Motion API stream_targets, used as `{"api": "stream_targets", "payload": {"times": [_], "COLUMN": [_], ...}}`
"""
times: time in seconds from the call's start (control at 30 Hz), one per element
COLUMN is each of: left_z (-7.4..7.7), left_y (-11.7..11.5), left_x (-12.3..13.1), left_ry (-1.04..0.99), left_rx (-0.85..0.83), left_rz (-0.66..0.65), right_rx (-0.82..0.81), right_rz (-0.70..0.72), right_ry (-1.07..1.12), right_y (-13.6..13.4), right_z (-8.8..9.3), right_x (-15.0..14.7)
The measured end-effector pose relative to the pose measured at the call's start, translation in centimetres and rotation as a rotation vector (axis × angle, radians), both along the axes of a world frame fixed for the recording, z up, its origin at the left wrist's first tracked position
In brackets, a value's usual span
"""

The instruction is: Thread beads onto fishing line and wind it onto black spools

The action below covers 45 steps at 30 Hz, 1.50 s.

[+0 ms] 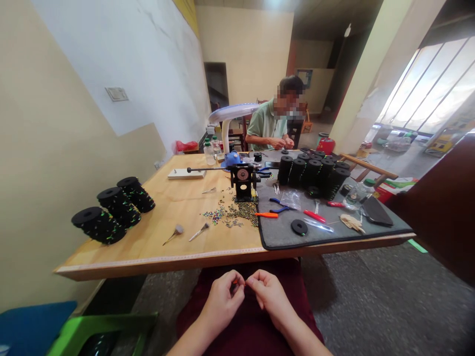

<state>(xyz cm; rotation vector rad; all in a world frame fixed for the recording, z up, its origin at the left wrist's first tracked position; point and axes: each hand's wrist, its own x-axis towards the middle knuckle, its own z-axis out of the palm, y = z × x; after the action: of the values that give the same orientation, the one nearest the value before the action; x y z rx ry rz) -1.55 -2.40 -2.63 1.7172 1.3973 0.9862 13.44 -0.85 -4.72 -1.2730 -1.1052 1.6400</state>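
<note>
Dark maroon cloth (pixel 241 333) over the seated person's lap lay nearest of all. Above it, short of the wooden edge ahead, the bare left hand (pixel 223 297) and the bare right hand (pixel 273 298) came almost tip to tip. Between them sat a tiny orange-red piece (pixel 234 283), mostly hidden by fingers. The left grip was curled round it, thumb and forefinger pinching; the right grip had thumb and forefinger pressed together, seemingly on the piece's other end. It lay at about three o'clock from the left grip and nine from the right, and its long axis, as far as I could judge, ran crosswise between them. More orange showed within the left hand, so that one was nearer; the exact shape was too small to make out.

At twelve o'clock, on the pale wooden surface (pixel 141 240), small dark and brassy pieces (pixel 245 211) lay scattered before a black metal device with a round dial (pixel 243 187). Two soft-tipped brushes (pixel 205 227) lay towards ten to eleven, three black ridged columns flecked yellow-green (pixel 111 198) stood at ten. Towards one, a grey mat (pixel 276 240) carried a flat black ring (pixel 299 227) and clustered black cylinders (pixel 313 170). Just past twelve, beyond the surface, sat a person in a pale green shirt (pixel 264 123).
</note>
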Motion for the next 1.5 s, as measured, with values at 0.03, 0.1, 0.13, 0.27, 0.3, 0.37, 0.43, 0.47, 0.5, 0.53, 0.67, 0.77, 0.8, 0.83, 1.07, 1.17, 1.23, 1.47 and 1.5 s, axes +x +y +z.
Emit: {"api": "stream_targets", "payload": {"times": [0.03,0.1,0.13,0.27,0.3,0.37,0.43,0.47,0.5,0.53,0.67,0.77,0.8,0.83,1.07,1.17,1.23,1.47,1.5], "left_z": [-0.2,-0.5,-0.6,-0.4,-0.3,0.0,0.1,0.1,0.0,-0.1,-0.6,-0.7,-0.6,-0.6,0.1,0.8,1.1,2.1,2.2], "left_y": [0.0,0.0,0.0,0.0,0.0,0.1,0.3,0.4,0.5,0.6,1.2,1.4,1.4,1.3,0.8,1.2,1.5,2.3,2.4], "left_x": [0.0,0.0,-0.1,-0.3,-0.3,-0.4,-0.4,-0.4,-0.4,-0.5,-1.3,-2.0,-2.1,-2.1,-0.2,0.2,0.2,-0.4,-0.4], "left_ry": [-0.018,-0.056,-0.072,-0.093,-0.104,-0.174,-0.285,-0.338,-0.383,-0.419,-0.522,-0.560,-0.551,-0.526,-0.555,-0.607,-0.563,-0.244,-0.219], "left_rx": [-0.013,-0.041,-0.054,-0.074,-0.083,-0.135,-0.207,-0.236,-0.255,-0.263,-0.245,-0.282,-0.314,-0.350,-0.565,-0.547,-0.495,-0.205,-0.189], "left_rz": [-0.003,-0.005,-0.008,-0.014,-0.008,-0.011,-0.021,-0.019,-0.004,0.024,0.193,0.251,0.241,0.218,0.032,0.056,0.088,0.079,0.072], "right_rx": [0.002,0.003,-0.001,-0.038,-0.045,-0.045,-0.038,-0.033,-0.028,-0.027,-0.042,-0.059,-0.063,-0.066,-0.082,-0.056,-0.032,0.014,0.010], "right_rz": [0.010,0.023,0.030,0.087,0.098,0.108,0.105,0.100,0.094,0.086,0.023,-0.009,-0.015,-0.020,-0.016,-0.009,0.003,0.062,0.061], "right_ry": [0.001,0.007,0.012,0.043,0.044,0.022,-0.002,-0.004,0.002,0.013,0.065,0.140,0.169,0.196,0.196,0.134,0.108,0.043,0.036], "right_y": [0.0,-0.1,-0.2,-0.2,-0.2,-0.2,-0.2,-0.2,-0.2,-0.2,-0.3,-0.3,-0.4,-0.4,-0.4,-0.5,-0.4,0.3,0.4], "right_z": [0.1,0.3,0.5,1.0,1.1,1.0,0.9,0.8,0.7,0.6,0.5,0.6,0.7,0.8,1.0,1.3,1.7,2.9,3.0], "right_x": [0.0,0.0,0.0,0.1,0.1,0.1,0.0,-0.1,-0.1,-0.2,0.0,0.2,0.2,0.2,0.1,0.3,0.4,1.5,1.6]}}
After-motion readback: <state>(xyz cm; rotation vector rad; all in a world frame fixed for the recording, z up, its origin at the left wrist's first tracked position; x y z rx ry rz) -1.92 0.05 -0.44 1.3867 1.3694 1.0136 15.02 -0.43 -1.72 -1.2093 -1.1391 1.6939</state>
